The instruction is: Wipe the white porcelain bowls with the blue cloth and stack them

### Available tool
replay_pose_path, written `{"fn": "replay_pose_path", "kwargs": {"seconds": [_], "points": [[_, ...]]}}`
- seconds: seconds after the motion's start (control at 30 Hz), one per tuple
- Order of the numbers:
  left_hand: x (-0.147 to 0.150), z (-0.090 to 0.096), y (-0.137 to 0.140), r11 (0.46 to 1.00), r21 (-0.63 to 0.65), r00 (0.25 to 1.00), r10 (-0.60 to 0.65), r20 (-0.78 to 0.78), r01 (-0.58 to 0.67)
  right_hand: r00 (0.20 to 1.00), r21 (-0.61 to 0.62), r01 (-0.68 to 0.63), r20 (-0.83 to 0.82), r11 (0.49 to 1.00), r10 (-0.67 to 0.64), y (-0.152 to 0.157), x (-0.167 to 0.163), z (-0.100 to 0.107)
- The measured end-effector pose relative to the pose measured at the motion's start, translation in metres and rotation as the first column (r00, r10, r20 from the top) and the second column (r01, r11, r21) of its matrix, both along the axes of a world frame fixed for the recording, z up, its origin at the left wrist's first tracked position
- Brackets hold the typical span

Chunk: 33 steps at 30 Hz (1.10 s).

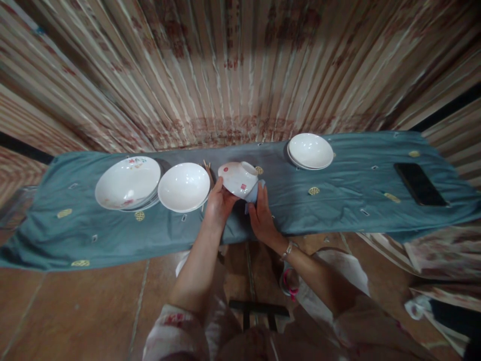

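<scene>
A white bowl (236, 178) with small red marks is tipped on its side above the middle of the table, its foot ring facing up and away. My left hand (219, 201) grips its left rim, thumb on the outside. Against the bowl's right side, my right hand (262, 213) presses a light blue cloth (253, 194), fingers closed over it. Just left of my hands sits another white bowl (184, 186), with chopsticks (209, 173) lying beside it, partly hidden by the held bowl and my left hand.
A stack of floral plates (128, 183) stands at the left of the table. Stacked white bowls (311, 150) are at the back right of centre. A black phone (419, 184) lies at the right end of the teal tablecloth (349, 195). Pleated curtains (240, 75) hang behind.
</scene>
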<state>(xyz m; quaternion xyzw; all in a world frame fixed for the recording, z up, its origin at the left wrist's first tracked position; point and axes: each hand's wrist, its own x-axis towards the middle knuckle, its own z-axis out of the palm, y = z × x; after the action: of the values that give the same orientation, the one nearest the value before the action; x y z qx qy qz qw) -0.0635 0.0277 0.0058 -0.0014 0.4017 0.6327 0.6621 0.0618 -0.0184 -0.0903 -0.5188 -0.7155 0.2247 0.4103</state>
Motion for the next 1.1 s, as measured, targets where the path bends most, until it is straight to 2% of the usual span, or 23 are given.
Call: {"fn": "replay_pose_path", "kwargs": {"seconds": [0.2,0.33,0.47,0.57,0.7,0.8,1.1], "points": [[0.003,0.002,-0.001,1.0,0.003,1.0,-0.004,0.004,0.004,0.995,0.088,-0.076,0.067,0.993,0.07,-0.001,0.004,0.009],[0.005,0.001,-0.002,0.998,0.057,1.0,-0.024,-0.003,0.024,0.986,0.212,-0.122,0.138,0.97,0.094,0.001,0.006,0.014],[0.008,-0.002,-0.002,0.994,0.11,1.0,-0.008,-0.026,0.011,0.968,0.274,-0.153,0.236,0.949,0.087,0.003,0.007,0.017],[0.011,-0.003,-0.003,0.988,0.147,0.998,-0.03,-0.059,0.038,0.954,0.275,-0.16,0.289,0.948,0.077,0.004,0.008,0.02],[0.015,-0.002,-0.007,0.972,0.217,0.991,-0.064,-0.12,0.089,0.934,0.213,-0.169,0.346,0.962,0.087,0.005,0.008,0.025],[0.017,-0.003,-0.009,0.962,0.248,0.986,-0.079,-0.15,0.115,0.924,0.225,-0.178,0.373,0.958,0.084,0.006,0.009,0.03],[0.02,-0.004,-0.011,0.962,0.24,0.973,-0.074,-0.217,0.126,0.905,0.269,-0.175,0.423,0.947,0.047,0.012,0.013,0.043]]}}
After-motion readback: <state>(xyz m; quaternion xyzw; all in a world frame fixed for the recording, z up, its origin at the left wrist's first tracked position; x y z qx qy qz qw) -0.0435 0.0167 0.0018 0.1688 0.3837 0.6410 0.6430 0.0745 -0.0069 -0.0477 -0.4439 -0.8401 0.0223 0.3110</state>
